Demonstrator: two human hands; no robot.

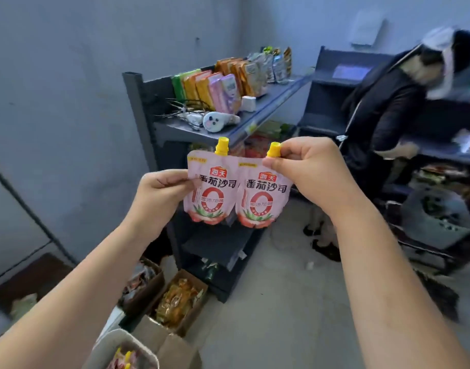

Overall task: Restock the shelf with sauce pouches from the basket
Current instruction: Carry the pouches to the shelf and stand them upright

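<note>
Two sauce pouches are held up side by side in front of the shelf (175, 130), not yet placed on it.

- The left pouch (209, 193) is pinched at its left edge by the left hand (159, 187), thumb on the front face and fingers curled behind.
- The right pouch (263, 198) is pinched at its top corner, just under the yellow cap (273, 149), by the right hand (308, 171), the other fingers curled in.
- The inner edges of the pouches are seen to touch or overlap slightly. Both hang upright, caps up, just below the shelf's top board.

Progress is judged early to middle. No matching pouches can be made out on the shelf, though the lower tiers are partly hidden behind the pouches. On the top board, other packets (228, 81) are stood in rows.

The basket (116, 339) is seen on the floor, well in front of the shelf. Yellow caps (125, 356) show inside it, so more stock is judged to remain.

Left to do: both held pouches to be set on the shelf, and the basket to be emptied.
</note>
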